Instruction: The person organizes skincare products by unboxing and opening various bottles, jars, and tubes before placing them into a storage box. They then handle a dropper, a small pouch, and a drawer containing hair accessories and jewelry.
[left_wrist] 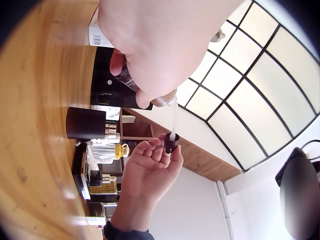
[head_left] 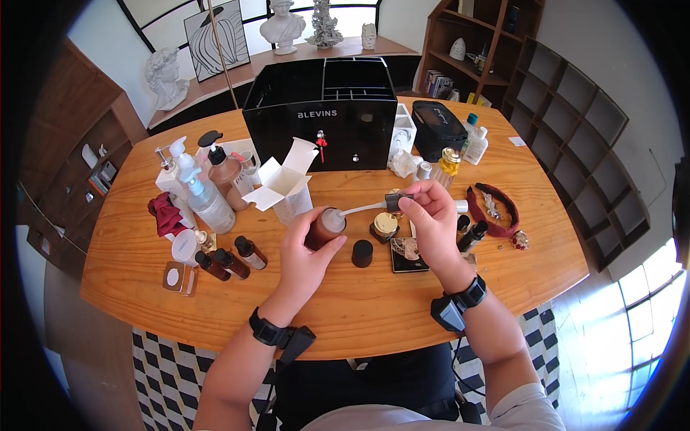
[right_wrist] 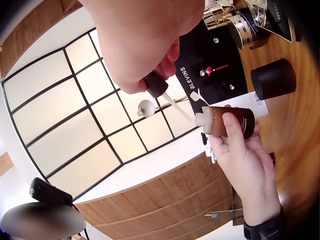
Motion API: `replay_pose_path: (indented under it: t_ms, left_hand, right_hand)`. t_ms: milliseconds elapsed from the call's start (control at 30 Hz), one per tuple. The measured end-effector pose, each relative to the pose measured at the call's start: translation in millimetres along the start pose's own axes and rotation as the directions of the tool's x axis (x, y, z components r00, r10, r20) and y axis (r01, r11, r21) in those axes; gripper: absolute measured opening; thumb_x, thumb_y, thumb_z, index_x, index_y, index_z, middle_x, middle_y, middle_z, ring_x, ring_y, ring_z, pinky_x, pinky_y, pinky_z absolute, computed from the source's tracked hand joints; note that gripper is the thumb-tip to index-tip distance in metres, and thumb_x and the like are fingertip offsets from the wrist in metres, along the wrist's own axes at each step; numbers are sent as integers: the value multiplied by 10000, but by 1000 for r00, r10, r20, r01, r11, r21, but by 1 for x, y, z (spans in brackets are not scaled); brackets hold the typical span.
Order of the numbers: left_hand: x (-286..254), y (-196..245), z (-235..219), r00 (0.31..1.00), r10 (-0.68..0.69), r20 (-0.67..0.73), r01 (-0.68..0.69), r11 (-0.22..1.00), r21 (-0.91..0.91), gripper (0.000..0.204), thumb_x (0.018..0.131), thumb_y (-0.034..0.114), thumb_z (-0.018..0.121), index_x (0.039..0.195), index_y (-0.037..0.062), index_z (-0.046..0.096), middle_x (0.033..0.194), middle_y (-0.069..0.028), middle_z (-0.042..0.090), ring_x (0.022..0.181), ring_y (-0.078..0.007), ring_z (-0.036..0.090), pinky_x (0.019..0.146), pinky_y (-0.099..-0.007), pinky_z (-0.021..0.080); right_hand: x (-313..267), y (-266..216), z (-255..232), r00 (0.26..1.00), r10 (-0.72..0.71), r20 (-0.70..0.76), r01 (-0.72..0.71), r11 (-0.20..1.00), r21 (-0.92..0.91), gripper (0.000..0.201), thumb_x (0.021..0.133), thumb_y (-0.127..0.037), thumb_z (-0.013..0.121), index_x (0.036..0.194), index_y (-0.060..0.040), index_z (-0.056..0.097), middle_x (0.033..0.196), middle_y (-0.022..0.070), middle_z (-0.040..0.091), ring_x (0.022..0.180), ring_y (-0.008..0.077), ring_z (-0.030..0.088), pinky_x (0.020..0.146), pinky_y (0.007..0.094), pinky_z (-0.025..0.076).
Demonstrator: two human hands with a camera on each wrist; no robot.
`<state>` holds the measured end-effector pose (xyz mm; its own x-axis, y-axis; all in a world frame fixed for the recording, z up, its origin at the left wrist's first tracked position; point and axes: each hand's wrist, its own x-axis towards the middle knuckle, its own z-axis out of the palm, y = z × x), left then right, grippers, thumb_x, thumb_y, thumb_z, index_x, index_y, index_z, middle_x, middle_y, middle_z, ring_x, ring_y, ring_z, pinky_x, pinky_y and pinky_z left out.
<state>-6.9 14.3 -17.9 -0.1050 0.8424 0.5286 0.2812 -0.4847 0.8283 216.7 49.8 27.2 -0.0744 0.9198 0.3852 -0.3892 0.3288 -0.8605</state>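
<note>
My left hand [head_left: 298, 251] grips an amber frosted bottle [head_left: 327, 228] with its fingers curled round it; the bottle's neck is uncapped. Between thumb and fingers, my right hand [head_left: 431, 219] pinches a dark pump head [head_left: 397, 202] whose pale tube points toward the bottle mouth. In the right wrist view the tube [right_wrist: 179, 109] ends beside the neck of the bottle [right_wrist: 230, 121]. The left wrist view has the dark head [left_wrist: 171, 144] at the right fingertips. A black cap [head_left: 362, 253] stands on the table between the hands.
Behind the hands stand a black organizer [head_left: 320, 133] and an open white box [head_left: 293, 205]. Pump bottles [head_left: 213, 207] and small dark bottles [head_left: 250, 253] are on the left. To the right lie a red headband [head_left: 512, 208] and a black compact [head_left: 410, 260].
</note>
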Motion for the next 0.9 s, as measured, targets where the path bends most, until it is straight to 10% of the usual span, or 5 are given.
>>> replay_pose_path:
  t_ms: [433,733,900]
  left_hand:
    - [-2,-1,-1,982,-185,42,190,965,-181,475,841,91,814,1239,-19,581,1157,-98,660,1075,-157,628,957,-308,509]
    - [1,10,-2,932,-351,93,362,874,-323,423,889,129,780,1225,28,545,1014,-36,644,801,-58,611,554,-200,519]
    - [2,16,-2,917,-383,113,398,857,-328,395,896,112,769,1207,28,540,988,-28,640,784,-59,608,573,-208,523]
  right_hand:
    - [-3,9,4,997,72,7,-72,997,3,165,926,-14,708,1030,-27,581,956,35,696,884,86,666,766,216,524]
    - [-12,15,12,999,4,52,1,995,-100,194,901,-14,743,1022,-6,592,983,45,688,906,92,650,816,237,518]
    - [-15,18,14,998,-9,67,22,981,-193,216,884,-34,769,1019,14,607,994,66,687,923,107,652,834,249,520]
